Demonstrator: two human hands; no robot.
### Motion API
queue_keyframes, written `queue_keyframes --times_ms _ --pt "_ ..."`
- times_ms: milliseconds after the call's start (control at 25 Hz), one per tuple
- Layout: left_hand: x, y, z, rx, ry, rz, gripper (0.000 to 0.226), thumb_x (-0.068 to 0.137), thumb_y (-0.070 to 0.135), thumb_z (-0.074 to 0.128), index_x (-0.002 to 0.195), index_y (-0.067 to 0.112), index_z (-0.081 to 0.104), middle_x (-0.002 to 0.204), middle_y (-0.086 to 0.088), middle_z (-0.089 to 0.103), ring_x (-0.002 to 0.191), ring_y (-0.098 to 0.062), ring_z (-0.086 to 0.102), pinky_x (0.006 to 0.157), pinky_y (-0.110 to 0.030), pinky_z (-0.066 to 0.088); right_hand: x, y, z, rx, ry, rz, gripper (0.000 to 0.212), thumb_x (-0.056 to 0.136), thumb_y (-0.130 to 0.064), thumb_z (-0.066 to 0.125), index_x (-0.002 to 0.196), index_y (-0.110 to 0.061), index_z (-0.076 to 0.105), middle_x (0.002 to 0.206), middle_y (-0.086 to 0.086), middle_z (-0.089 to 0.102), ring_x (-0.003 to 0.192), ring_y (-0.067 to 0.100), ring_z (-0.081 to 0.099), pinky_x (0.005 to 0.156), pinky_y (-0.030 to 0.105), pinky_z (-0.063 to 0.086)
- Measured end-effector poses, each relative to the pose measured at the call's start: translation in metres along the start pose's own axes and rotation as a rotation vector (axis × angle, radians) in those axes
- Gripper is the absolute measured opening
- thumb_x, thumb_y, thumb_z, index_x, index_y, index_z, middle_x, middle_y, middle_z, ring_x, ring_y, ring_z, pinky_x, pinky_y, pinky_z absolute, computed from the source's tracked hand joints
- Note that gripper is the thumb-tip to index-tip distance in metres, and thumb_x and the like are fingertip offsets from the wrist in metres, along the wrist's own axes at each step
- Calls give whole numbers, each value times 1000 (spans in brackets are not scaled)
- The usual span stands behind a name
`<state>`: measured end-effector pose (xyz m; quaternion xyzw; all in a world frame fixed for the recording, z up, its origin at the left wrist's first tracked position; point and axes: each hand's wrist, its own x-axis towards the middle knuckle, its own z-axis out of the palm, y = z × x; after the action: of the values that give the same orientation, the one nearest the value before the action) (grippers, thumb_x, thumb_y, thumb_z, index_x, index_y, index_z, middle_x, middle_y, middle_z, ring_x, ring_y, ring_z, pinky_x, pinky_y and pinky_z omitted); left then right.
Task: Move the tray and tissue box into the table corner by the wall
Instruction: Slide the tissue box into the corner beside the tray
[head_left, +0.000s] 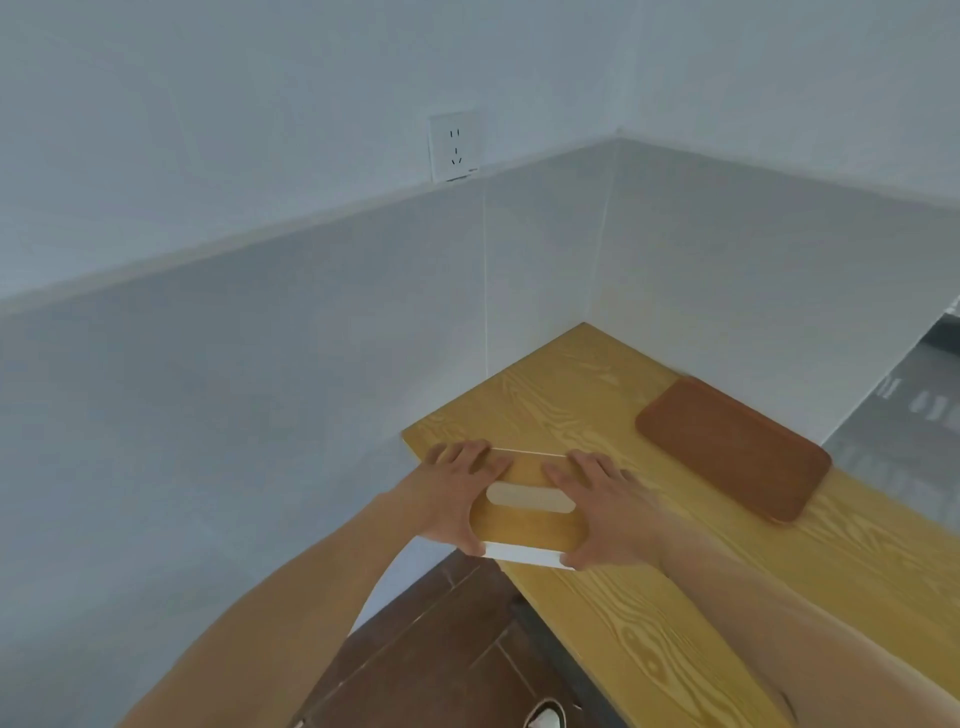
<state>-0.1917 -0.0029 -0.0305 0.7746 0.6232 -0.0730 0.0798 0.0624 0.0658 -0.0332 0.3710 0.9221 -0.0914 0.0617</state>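
Both forearms entered from the lower edge, above a dark brown tiled floor (447, 649) and the toe of a pale shoe (545, 719). Left hand (449, 499) and right hand (605, 512) clasped the two short ends of the tissue box (524, 525): fingers lay close together over the top, thumbs pressed against the white near side. Whether the box rested on the wood or was held just above it could not be told. It sat at the near left edge of the table (675, 623), a yellow board with bold printed grain. Its lid was wood-coloured with a pale oval slot, its walls white; it was judged rigid, smooth and light, so a two-handed hold at the ends suited it, with firm pressure against slipping. Farther right lay the tray (732, 447), a flat reddish-brown rectangle with rounded corners and a low rim, just beside the right-hand wall, probably stiff and best taken by its edges. Beyond it the bare table corner (587, 338) met two plain white walls; a wall socket (454, 147) sat higher on the left one
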Motion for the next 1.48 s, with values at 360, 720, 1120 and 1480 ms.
queue_keyframes --times_ms 360,720,1120,1480 --pt "103 -48 7 -1 -115 32 120 60 64 71 152 36 -1 160 -4 5 146 -30 9 120 -52 9 86 52 16 61 -32 66 117 55 -67 61 153 -34 4 160 6 10 144 26 9 115 45 23" --pt "225 -60 -5 32 -173 167 123 58 61 75 153 35 1 162 -6 6 148 -28 10 119 -55 13 132 114 13 145 -64 263 120 54 -58 72 153 -33 8 160 10 12 143 29 11 113 46 27" --pt "340 -82 0 79 -184 369 124 58 53 77 153 34 1 160 -6 7 147 -28 14 119 -49 15 180 157 30 213 -41 478 120 60 -60 75 153 -34 4 162 12 9 146 31 8 113 51 26" --pt "432 -137 2 69 -233 468 126 61 48 81 154 34 -3 161 -5 1 146 -29 11 119 -47 14 265 178 32 258 -63 601 123 63 -60 78 154 -33 1 163 11 5 148 33 5 116 51 23"
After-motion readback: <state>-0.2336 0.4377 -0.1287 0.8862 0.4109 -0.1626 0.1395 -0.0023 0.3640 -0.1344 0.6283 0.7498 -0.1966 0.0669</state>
